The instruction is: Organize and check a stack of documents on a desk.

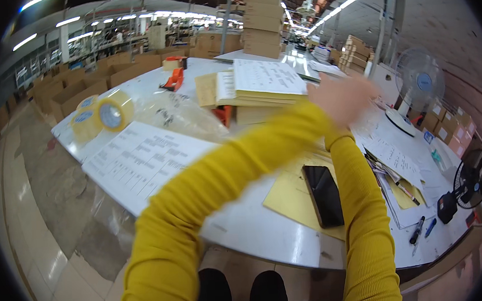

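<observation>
My left arm, in a yellow sleeve, reaches across to the right over my right forearm. My left hand (349, 99) is smeared by motion, just right of a stack of printed sheets (268, 77) on yellow envelopes. Whether it holds anything does not show. My right forearm (361, 198) stretches forward over the table, and its hand is hidden behind the left one. Beside that forearm a black phone (323, 195) lies on a yellow envelope (290, 194).
Tape rolls (115, 110), a clear plastic bag (177, 116), a printed form (146, 157) and a red tape dispenser (173, 79) lie on the left. Papers (389, 157), pens (417, 230) and two fans (417, 79) stand or lie on the right. Cartons (262, 23) are stacked behind.
</observation>
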The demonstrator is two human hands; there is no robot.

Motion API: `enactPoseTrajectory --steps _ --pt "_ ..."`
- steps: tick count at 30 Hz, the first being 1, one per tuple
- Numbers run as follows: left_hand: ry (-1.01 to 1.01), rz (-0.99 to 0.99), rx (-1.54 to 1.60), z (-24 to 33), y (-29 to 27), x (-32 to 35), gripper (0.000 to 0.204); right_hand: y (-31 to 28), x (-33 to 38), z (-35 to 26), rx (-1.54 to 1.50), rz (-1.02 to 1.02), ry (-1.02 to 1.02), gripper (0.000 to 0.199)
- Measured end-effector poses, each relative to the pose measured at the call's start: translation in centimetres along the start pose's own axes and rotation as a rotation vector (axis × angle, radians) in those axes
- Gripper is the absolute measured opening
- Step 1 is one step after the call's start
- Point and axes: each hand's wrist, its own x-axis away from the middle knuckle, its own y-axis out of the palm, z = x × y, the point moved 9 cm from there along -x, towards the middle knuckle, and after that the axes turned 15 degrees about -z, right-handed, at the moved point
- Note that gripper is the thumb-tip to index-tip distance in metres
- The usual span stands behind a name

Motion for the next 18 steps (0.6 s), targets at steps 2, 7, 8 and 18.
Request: enactPoseTrajectory --steps 2,7,8,18 --pt "0.647 0.014 0.193 13.3 2.5 -0.5 0.018 -0.8 -2.1 2.6 -0.281 -0.111 -0.133 0.054" --pt "0.555 0.095 0.222 39.7 22.2 9.0 0.017 -7.8 5.1 -6.4 -0.674 -0.126 -0.606 0.051" --pt "0.556 0.082 0.245 37.9 17.3 12.3 0.017 -11.1 6.1 -5.7 -0.72 -0.093 -0.688 0.049" --pt "0.67 -0.002 0.33 46.5 18.3 15.8 0.016 -25.5 24.1 -9.4 -1.132 -0.054 -1.09 0.04"
